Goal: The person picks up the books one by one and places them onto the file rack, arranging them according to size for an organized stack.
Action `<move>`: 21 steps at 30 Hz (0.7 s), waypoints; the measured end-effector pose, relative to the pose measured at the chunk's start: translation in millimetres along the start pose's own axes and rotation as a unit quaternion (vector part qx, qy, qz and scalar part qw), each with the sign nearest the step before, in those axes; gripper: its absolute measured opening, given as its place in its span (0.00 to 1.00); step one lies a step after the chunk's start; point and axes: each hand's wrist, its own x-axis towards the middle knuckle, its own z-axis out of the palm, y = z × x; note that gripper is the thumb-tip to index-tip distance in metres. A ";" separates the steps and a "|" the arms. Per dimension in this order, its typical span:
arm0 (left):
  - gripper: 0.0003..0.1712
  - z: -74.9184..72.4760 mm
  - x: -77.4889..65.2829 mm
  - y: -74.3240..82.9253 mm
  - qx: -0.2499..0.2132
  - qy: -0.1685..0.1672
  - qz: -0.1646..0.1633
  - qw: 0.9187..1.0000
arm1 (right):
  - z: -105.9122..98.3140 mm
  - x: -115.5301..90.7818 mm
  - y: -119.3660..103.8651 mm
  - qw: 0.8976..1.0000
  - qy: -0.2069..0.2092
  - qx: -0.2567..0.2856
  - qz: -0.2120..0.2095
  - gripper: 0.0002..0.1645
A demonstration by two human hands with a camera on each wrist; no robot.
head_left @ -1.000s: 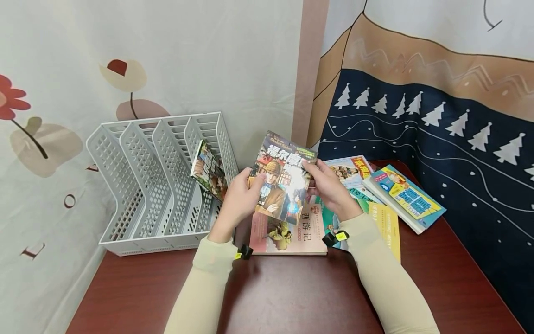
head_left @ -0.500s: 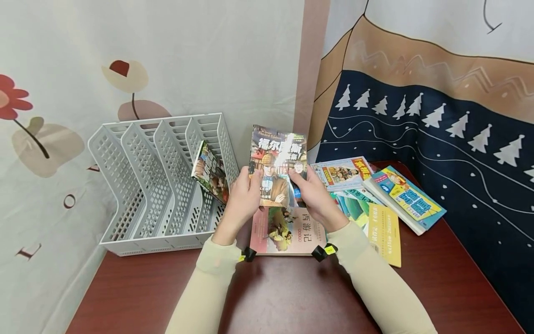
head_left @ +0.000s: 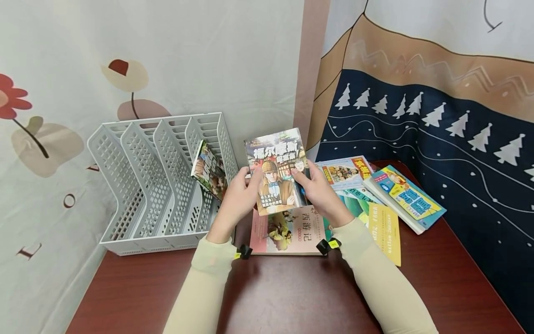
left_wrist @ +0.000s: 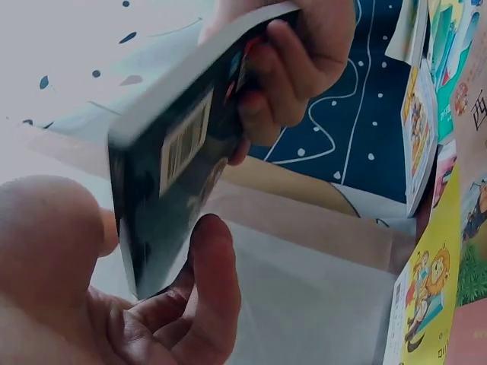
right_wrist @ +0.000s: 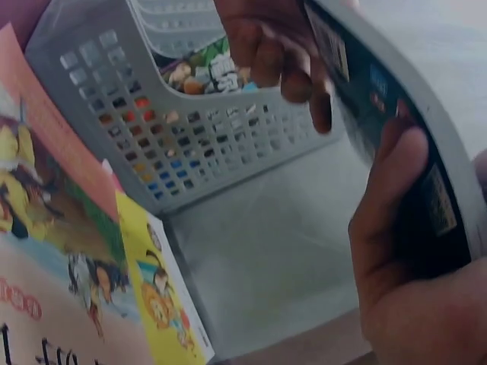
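Observation:
A paperback book (head_left: 276, 178) with a cartoon detective in a deerstalker cap on its cover is held up between both hands. My left hand (head_left: 238, 198) grips its left edge, thumb on the front cover. On the right edge my right hand (head_left: 324, 192) does the same. The left wrist view shows the book's dark back cover (left_wrist: 148, 171) with a barcode, fingers behind it. Below the held book lies a pink book (head_left: 288, 239), its upper part covered. In the right wrist view the book's white page edge (right_wrist: 434, 99) is seen side-on.
A grey perforated file rack (head_left: 154, 243) stands on the left, a book (head_left: 212, 174) leaning in its right-hand compartment. Several books lie at the right, including a blue and yellow one (head_left: 410, 197) and a yellow one (head_left: 385, 232). Curtains hang behind the dark red table (head_left: 275, 297).
The held book has turned counter-clockwise, from leaning right to leaning slightly left. My right hand has shifted left along with it. Rack and other books have stayed put.

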 end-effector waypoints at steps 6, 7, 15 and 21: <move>0.54 -10.3 5.6 -3.2 -0.013 0.048 -0.026 0.998 | -4.6 1.2 3.9 0.998 -0.069 -0.001 0.008 0.40; 0.54 -11.8 6.2 -3.2 -0.017 0.056 -0.030 0.998 | -4.8 1.2 4.8 0.997 -0.081 -0.003 0.009 0.40; 0.39 -19.6 5.7 -3.6 -0.087 0.093 -0.018 0.992 | -0.8 -1.1 8.5 0.990 -0.131 -0.047 -0.028 0.40; 0.39 -22.2 3.2 -2.9 -0.138 0.036 -0.034 0.989 | -4.7 -1.6 11.3 0.986 -0.141 -0.083 -0.020 0.43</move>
